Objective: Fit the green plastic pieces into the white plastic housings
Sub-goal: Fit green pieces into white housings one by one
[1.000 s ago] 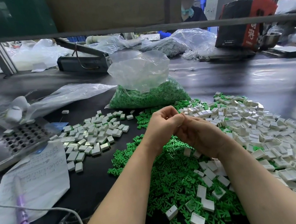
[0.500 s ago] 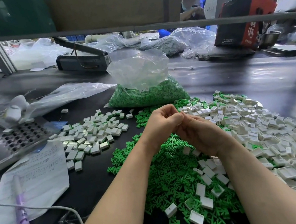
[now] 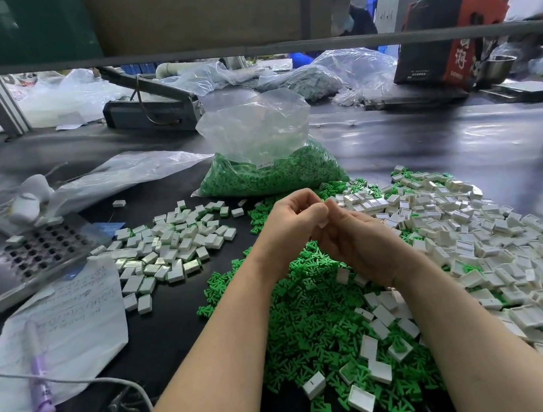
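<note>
The left hand (image 3: pixel 291 224) and right hand (image 3: pixel 359 242) meet with fingers curled; what they hold cannot be told (contents hidden). Blind pressing risks a skewed fit, or a dropped part lost in the green pieces (image 3: pixel 312 318).

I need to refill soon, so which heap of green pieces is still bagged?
The one in the clear plastic bag beyond the hands; the green pieces under the forearms lie loose on the black table.

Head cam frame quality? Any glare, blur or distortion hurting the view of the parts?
Head view: wide-angle bend bows the shelf bar; window light glares off the black table far right; edges soften, the white housings smear at right; centre sharp, green pieces crisp.
</note>
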`<state>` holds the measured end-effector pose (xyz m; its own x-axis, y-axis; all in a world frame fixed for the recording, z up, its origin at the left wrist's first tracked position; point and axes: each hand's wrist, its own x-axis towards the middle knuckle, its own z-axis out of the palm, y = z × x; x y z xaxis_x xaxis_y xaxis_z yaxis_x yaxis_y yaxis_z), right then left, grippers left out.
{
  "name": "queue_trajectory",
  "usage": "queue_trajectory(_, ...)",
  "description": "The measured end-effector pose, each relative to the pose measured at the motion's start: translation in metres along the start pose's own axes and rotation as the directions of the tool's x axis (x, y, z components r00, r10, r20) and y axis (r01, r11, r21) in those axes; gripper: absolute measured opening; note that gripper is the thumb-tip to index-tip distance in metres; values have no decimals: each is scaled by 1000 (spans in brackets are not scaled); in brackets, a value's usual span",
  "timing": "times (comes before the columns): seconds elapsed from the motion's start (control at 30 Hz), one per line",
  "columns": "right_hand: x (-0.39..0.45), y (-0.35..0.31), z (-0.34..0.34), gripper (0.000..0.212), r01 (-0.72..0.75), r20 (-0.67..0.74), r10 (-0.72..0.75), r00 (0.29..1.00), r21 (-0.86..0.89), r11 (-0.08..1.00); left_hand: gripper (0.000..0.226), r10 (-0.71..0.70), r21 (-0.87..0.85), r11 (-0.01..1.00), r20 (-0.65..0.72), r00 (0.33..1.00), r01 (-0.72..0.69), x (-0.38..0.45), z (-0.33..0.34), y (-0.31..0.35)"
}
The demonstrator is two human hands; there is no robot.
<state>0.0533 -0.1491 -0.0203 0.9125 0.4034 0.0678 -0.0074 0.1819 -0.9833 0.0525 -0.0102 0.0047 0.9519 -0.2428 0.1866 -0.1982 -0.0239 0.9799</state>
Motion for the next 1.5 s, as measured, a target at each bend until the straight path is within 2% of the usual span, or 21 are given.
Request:
queue_trajectory(0.1,-2,-4,-2,55,21,-69,-34,997,-181,983,7,-16,102,995,-80,997,24,5,-15,0)
queue_trajectory(0.2,-2,-8,-6,35,17,-201,-93,975,-350,937,6,-10,224,972,-226,974,63,7,-46,-2)
queue_trajectory(0.27,0,-9,-10,21,8,-292,-172,941,-488,873,4,-4,464,867,-357,934,181,5,-71,-7)
queue_trajectory(0.3,1,-9,-11,16,1,-329,-223,918,-560,829,5,11,587,763,-432,902,271,3,-84,-12)
queue_trajectory(0.37,2,-8,-13,10,-37,-362,-316,877,-706,707,7,76,705,568,-558,826,424,-5,-104,-19)
queue_trajectory(0.4,2,-6,-13,8,-75,-360,-341,868,-776,627,8,106,709,529,-601,792,466,-9,-111,-22)
queue_trajectory(0.53,2,2,-16,14,-255,-356,-338,871,-917,308,4,181,663,495,-710,680,561,-17,-123,-26)
queue_trajectory(0.6,1,3,-17,18,-316,-372,-359,856,-926,208,9,194,665,458,-722,664,590,-17,-122,-24)
queue_trajectory(0.7,0,2,-19,17,-387,-426,-399,812,-905,177,19,216,748,375,-644,734,547,-13,-111,-14)
queue_trajectory(0.73,0,2,-20,18,-419,-449,-402,798,-893,164,20,186,769,426,-590,786,477,-11,-104,-7)
queue_trajectory(0.77,0,2,-20,20,-455,-470,-399,787,-880,138,17,115,759,528,-510,853,382,-9,-95,0)
queue_trajectory(0.83,-1,3,-22,24,-514,-498,-376,782,-856,65,15,-102,625,752,-205,973,211,-7,-72,17)
queue_trajectory(0.87,-2,4,-22,24,-517,-496,-368,786,-855,47,15,-183,588,794,-10,983,154,-7,-59,23)
queue_trajectory(0.9,-1,4,-23,24,-495,-480,-373,794,-867,61,16,-239,583,806,159,958,104,-7,-46,27)
queue_trajectory(0.93,-1,4,-22,23,-448,-450,-390,803,-888,100,16,-278,584,809,283,918,65,-7,-35,29)
queue_trajectory(1.0,1,2,-21,21,-316,-368,-421,829,-930,189,20,-320,604,797,415,852,5,-7,-15,28)
queue_trajectory(1.07,4,2,-20,22,-236,-301,-347,888,-947,219,23,-331,642,766,453,828,-45,-5,-5,22)
queue_trajectory(1.13,5,3,-19,32,-238,-264,-185,947,-960,148,23,-342,681,727,470,814,-88,-5,-1,16)
queue_trajectory(1.2,6,5,-19,38,-236,-243,-97,965,-969,78,22,-338,706,700,461,820,-108,-4,-2,13)
queue_trajectory(1.4,5,5,-15,21,-201,-216,-250,944,-976,85,20,-327,758,646,375,868,-84,-3,1,10)
queue_trajectory(1.5,5,7,-15,31,-196,-208,-222,953,-978,74,24,-312,771,633,338,888,-71,-3,3,9)
